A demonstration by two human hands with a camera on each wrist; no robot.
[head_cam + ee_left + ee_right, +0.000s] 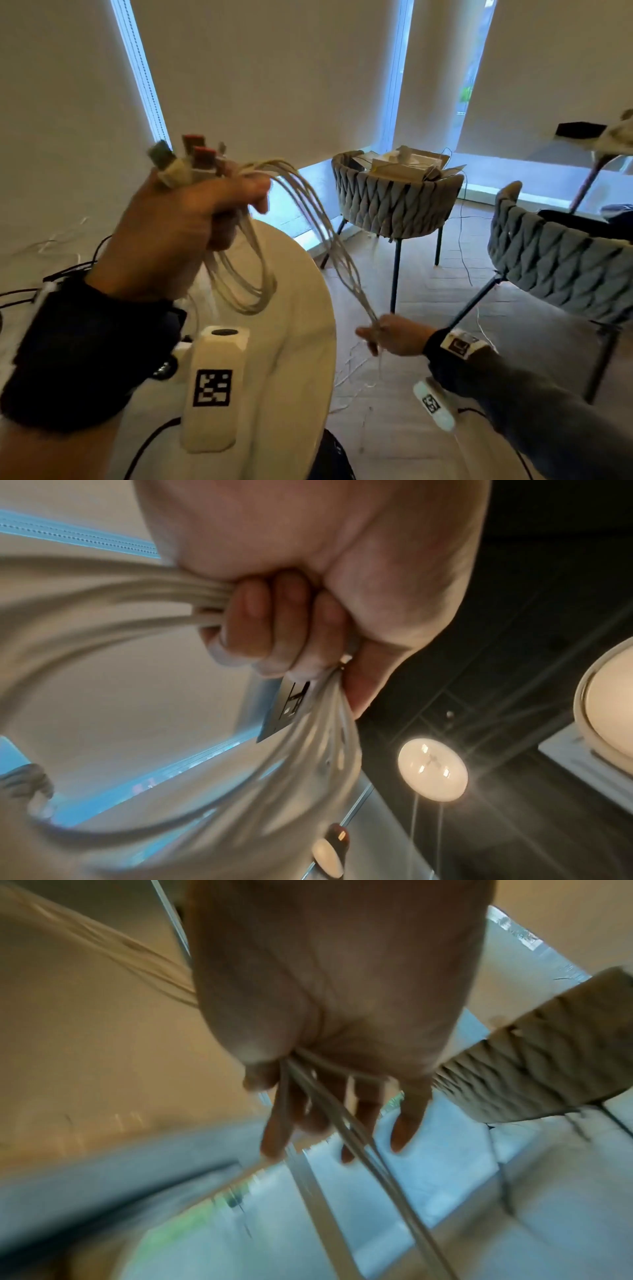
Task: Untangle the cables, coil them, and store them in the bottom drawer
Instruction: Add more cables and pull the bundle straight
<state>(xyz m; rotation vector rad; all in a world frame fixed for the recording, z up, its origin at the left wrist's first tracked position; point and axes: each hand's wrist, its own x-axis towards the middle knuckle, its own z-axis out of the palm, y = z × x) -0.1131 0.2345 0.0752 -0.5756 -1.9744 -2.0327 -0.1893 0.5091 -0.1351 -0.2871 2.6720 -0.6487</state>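
The round white counter (301, 308) fills the lower middle of the head view, with two grey woven chairs (394, 202) on the floor beyond it at about 1 and 3 o'clock; the nearer chair (561, 260) sits at the right edge. Pale blinds (274, 68) cover the windows behind. The left hand (178, 229) is raised at about 10 o'clock above the counter, fingers (260, 620) curled into a fist round a bundle of white cables (250, 274). Several loops hang from that fist over the counter, and the plugs (191, 157), some with red tips, stick up out of the top of it. From the fist, a group of strands runs down toward 4 o'clock to the right hand (394, 334), which is held low off the counter's edge, over the floor. There the strands pass between the thumb and the fingers (366, 1110); the fingers are fairly straight and spread, with the strands lying across the palm and trailing out below. Motion blur hides how tightly the thumb presses them. A white wrist camera (214, 387) with a black square marker sits below the left wrist.
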